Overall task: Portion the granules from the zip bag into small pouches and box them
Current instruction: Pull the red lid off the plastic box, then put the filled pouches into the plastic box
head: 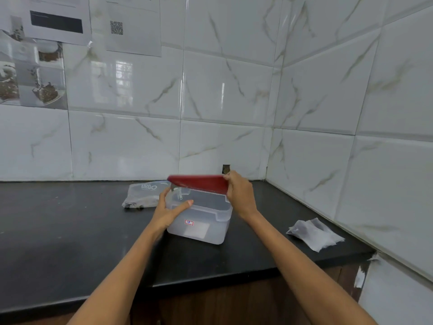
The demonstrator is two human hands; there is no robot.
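A clear plastic box [199, 228] with a small red-and-white sticker stands on the black counter. My left hand [169, 208] holds its left side, thumb stretched along the near rim. My right hand [240, 194] grips the right edge of the red lid [199, 182], which is tilted up above the box's far side. Behind the box to the left lies the zip bag [144, 194], printed "URGO", with dark granules in it. A pile of small translucent pouches [315, 233] lies on the counter at the right.
The black counter [70, 231] ends in a front edge near me and meets tiled walls at the back and right, forming a corner. Papers are taped to the wall at upper left. A small dark hole shows in the wall tile behind the lid.
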